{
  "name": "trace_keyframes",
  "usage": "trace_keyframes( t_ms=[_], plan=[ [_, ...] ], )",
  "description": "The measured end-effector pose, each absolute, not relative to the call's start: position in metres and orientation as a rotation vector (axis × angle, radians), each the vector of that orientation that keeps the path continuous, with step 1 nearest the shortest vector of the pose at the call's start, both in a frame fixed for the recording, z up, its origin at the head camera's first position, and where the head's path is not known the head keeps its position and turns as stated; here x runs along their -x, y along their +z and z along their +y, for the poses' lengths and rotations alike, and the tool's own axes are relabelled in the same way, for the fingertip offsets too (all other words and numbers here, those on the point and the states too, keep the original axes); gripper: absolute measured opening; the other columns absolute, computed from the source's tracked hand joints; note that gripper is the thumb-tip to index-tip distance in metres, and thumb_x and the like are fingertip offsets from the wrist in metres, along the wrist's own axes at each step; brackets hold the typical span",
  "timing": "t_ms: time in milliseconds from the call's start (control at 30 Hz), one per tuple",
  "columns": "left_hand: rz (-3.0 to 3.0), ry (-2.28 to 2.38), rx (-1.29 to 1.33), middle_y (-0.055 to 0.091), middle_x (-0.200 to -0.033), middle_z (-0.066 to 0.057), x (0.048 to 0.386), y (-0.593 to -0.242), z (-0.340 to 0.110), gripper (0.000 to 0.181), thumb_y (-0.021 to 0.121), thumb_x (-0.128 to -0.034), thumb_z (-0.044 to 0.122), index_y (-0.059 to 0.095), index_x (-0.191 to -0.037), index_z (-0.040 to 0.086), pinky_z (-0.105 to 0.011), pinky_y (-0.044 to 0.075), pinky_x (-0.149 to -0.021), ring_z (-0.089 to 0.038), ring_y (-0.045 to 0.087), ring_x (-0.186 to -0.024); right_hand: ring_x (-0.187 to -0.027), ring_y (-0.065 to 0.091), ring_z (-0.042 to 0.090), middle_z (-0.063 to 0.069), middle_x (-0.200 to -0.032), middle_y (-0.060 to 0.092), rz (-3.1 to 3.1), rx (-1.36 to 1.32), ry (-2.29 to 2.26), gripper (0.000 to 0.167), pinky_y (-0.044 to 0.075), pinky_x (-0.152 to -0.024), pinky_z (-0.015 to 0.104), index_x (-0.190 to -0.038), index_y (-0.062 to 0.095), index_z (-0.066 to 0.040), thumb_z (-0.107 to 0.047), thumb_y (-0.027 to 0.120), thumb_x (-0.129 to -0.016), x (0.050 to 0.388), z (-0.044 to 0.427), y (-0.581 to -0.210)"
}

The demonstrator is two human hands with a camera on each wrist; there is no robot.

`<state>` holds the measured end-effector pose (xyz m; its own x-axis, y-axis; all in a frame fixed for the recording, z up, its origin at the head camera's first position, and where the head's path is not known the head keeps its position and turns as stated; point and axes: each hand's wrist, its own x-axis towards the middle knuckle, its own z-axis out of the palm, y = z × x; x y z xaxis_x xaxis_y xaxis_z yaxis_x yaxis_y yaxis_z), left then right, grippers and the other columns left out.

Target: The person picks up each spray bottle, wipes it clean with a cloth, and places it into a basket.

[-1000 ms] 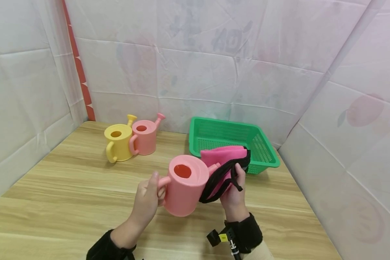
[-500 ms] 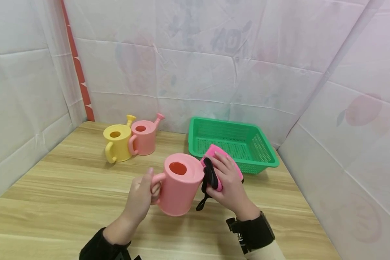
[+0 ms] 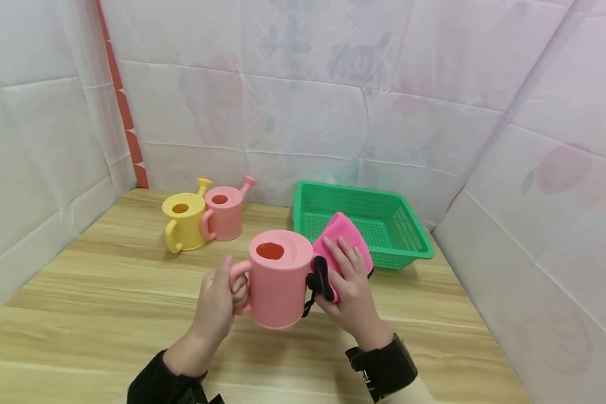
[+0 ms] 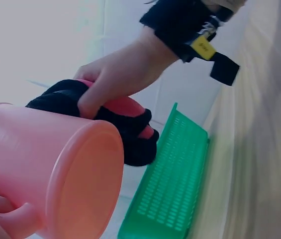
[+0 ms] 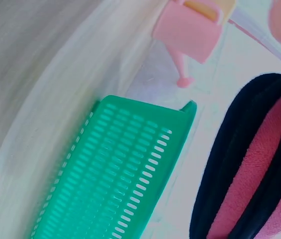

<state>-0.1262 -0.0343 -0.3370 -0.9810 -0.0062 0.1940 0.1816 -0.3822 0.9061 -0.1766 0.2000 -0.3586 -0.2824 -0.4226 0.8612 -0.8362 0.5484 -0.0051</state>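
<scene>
Head view, centre: left hand [image 3: 217, 296] clamps the can [image 3: 279, 292] (best kept steady); right hand [image 3: 354, 297] pinches cloth [image 3: 341, 226], best pressed gently.

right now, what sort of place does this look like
Probably a makeshift filming booth: a wood-grain table boxed in by creased, printed sheets on three sides, and a black wrist strap carrying a small device.
</scene>
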Motion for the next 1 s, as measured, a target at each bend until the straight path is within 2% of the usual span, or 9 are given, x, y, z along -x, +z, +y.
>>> trace_keyframes(
  t_ms=[100,167,300,433,600,867,1000],
  plan=[
    [-1.684,-2.496,0.271,0.017,-0.049,-0.005,0.126,-0.336,-0.036,0.058,0.033,-0.1006,0.041,0.023,-0.057,0.004,-0.025,0.014,-0.039,-0.016,0.013,-0.042,-0.126,0.038,0.039,0.017,-0.133,0.049,-1.856,-1.004,0.513,0.038,0.023,-0.102,0.056,-0.11,0.065,-0.006,-0.033,0.051,-0.088,0.176,0.197,-0.361],
    [-1.684,-2.487,0.325,0.016,-0.049,-0.006,0.125,-0.336,-0.038,0.057,0.033,-0.1009,0.039,0.024,-0.057,0.005,-0.027,0.012,-0.039,-0.017,0.013,-0.042,-0.126,0.038,0.038,0.016,-0.133,0.05,-1.861,-1.007,0.481,0.039,0.022,-0.103,0.056,-0.111,0.064,-0.006,-0.034,0.049,-0.09,0.176,0.197,-0.361],
    [-1.709,-2.435,0.446,0.016,-0.048,-0.007,0.123,-0.337,-0.04,0.054,0.033,-0.1017,0.035,0.026,-0.056,0.007,-0.029,0.01,-0.039,-0.019,0.013,-0.042,-0.127,0.038,0.037,0.015,-0.134,0.049,-1.906,-1.005,0.455,0.037,0.022,-0.102,0.057,-0.109,0.064,-0.005,-0.028,0.055,-0.081,0.178,0.198,-0.36],
    [-1.779,-2.363,0.545,0.017,-0.048,-0.007,0.122,-0.338,-0.041,0.053,0.032,-0.1024,0.03,0.026,-0.055,0.008,-0.029,0.011,-0.039,-0.02,0.013,-0.042,-0.128,0.036,0.037,0.015,-0.136,0.047,-1.964,-0.997,0.477,0.046,0.02,-0.102,0.06,-0.111,0.063,-0.003,-0.024,0.061,-0.07,0.179,0.201,-0.356],
    [-1.85,-2.296,0.678,0.018,-0.048,-0.007,0.123,-0.341,-0.041,0.051,0.029,-0.103,0.026,0.028,-0.056,0.008,-0.029,0.011,-0.038,-0.021,0.014,-0.042,-0.129,0.034,0.036,0.015,-0.136,0.046,-2.047,-0.954,0.549,0.053,0.019,-0.102,0.06,-0.116,0.06,0.001,-0.021,0.065,-0.068,0.18,0.204,-0.35],
    [-1.805,-2.332,0.479,0.018,-0.049,-0.007,0.124,-0.343,-0.038,0.054,0.034,-0.1019,0.031,0.027,-0.054,0.007,-0.028,0.011,-0.038,-0.018,0.014,-0.041,-0.13,0.033,0.036,0.014,-0.135,0.047,-2.104,-0.975,0.629,0.049,0.016,-0.104,0.059,-0.114,0.061,0.0,-0.018,0.064,-0.069,0.178,0.201,-0.351],
    [-1.776,-2.36,0.408,0.018,-0.049,-0.007,0.124,-0.345,-0.038,0.054,0.035,-0.1015,0.033,0.026,-0.055,0.006,-0.028,0.011,-0.038,-0.016,0.014,-0.041,-0.126,0.039,0.035,0.015,-0.127,0.054,-2.067,-1.038,0.72,0.045,0.02,-0.103,0.058,-0.11,0.063,-0.001,-0.015,0.062,-0.068,0.176,0.2,-0.35]
  ],
)
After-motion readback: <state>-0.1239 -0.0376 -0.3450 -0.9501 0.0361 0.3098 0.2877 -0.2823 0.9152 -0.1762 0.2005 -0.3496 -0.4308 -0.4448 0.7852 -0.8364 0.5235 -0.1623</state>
